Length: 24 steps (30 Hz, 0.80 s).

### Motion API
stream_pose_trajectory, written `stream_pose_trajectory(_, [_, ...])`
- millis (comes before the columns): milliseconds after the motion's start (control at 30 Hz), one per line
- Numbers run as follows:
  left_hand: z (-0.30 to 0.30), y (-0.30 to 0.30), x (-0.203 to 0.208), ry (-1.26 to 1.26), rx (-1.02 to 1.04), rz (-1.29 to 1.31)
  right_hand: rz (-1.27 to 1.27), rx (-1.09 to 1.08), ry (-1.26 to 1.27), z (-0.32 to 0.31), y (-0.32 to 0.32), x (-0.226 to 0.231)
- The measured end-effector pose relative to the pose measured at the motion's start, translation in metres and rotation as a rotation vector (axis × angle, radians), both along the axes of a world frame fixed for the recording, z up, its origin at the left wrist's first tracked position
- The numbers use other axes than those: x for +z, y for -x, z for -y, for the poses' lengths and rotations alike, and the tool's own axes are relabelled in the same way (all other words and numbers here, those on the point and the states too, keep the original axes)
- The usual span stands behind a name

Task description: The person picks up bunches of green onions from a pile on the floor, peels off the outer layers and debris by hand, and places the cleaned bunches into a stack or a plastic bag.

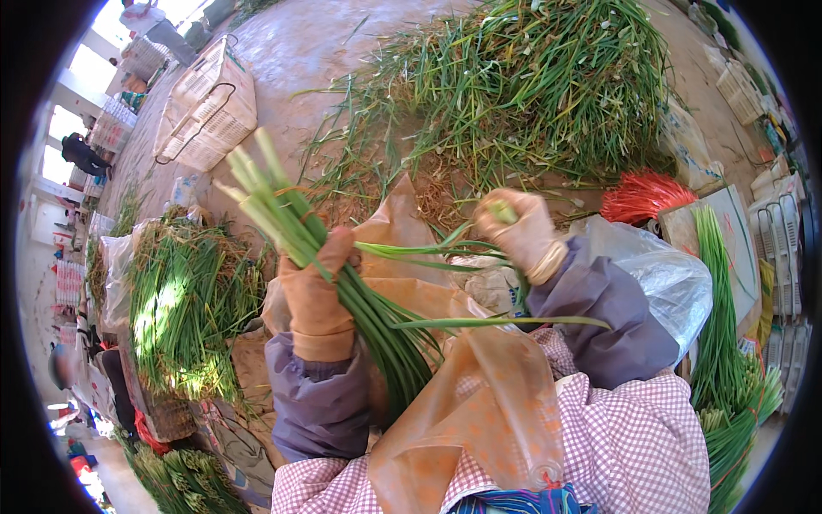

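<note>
My left hand (315, 287), in an orange-tan glove, is closed around a bunch of green garlic (377, 321). Its pale cut ends point up and to the left, and its leaves hang toward my lap. Near the pale ends, a thin orange band (291, 190) crosses the stalks. Off to the right, my right hand (521, 231), gloved too, is curled into a fist around a green garlic stalk (502, 211), whose pale end shows at the top. Long leaves stretch between the two hands. Beneath them, a translucent orange plastic apron (479, 403) covers my lap.
Ahead lies a large heap of loose green leaves (548, 94). A pale plastic crate (205, 111) stands far left, and a leafy pile (184, 300) nearer. To the right are red ties (642, 197), a clear plastic bag (664, 278) and long green bundles (719, 343).
</note>
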<state>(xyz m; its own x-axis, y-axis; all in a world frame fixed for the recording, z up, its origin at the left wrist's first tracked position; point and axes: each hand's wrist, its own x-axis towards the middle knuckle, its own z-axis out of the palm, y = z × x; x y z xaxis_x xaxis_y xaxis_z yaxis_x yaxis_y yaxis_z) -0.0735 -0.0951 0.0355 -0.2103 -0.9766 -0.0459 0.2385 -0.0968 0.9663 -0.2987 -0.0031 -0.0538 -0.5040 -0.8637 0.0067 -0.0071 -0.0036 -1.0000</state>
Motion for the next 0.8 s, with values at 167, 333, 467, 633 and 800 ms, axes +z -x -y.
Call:
stream_pose_trajectory(167, [0.015,-0.04,0.013,-0.079,-0.029,-0.065,0.1,-0.313,-0.209,-0.009,0.144,-0.015])
stream_pose_trajectory(333, [0.012,-0.032,0.025,-0.11,-0.08,-0.037,-0.676,-0.226,-0.752,-0.006,0.193,-0.039])
stream_pose_trajectory(467, [0.005,-0.013,0.014,-0.133,-0.145,0.048,-0.011,0.089,-0.017,0.029,0.06,0.053])
stream_pose_trajectory(633, [-0.005,0.011,0.009,-0.102,-0.141,0.019,-0.066,0.557,0.189,0.036,-0.061,0.072])
stream_pose_trajectory(800, [-0.006,-0.006,0.018,-0.347,-0.409,-0.21,0.073,0.42,0.125,0.042,0.004,0.056])
